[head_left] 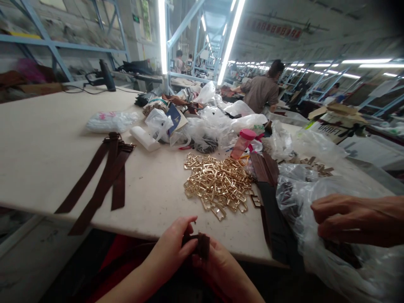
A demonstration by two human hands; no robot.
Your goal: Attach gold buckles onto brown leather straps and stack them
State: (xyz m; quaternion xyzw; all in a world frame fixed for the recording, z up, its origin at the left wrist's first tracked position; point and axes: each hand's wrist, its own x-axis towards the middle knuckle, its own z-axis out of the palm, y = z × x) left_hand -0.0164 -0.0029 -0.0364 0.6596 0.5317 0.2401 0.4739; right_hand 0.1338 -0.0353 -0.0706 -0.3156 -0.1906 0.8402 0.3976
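Note:
Both my hands meet at the table's front edge around a dark brown strap [203, 246]. My left hand [173, 244] pinches the strap from the left, its index finger raised near a small dark bit. On the other side, my right hand [217, 261] is closed around the strap's folded end; its fingertips are partly hidden. Just beyond lies a heap of gold buckles [221, 181] on the table [151, 189]. Several brown belts with buckles [110, 176] lie to the left. More dark straps [268, 202] hang over the edge at right.
A co-worker's hand [344, 219] reaches over a clear plastic bag [309, 202] on the right. Behind the buckles stand a pink-lidded bottle [243, 143] and piled plastic bags [205, 122]. A cardboard box [334, 122] sits at back right; another person [261, 90] works farther off.

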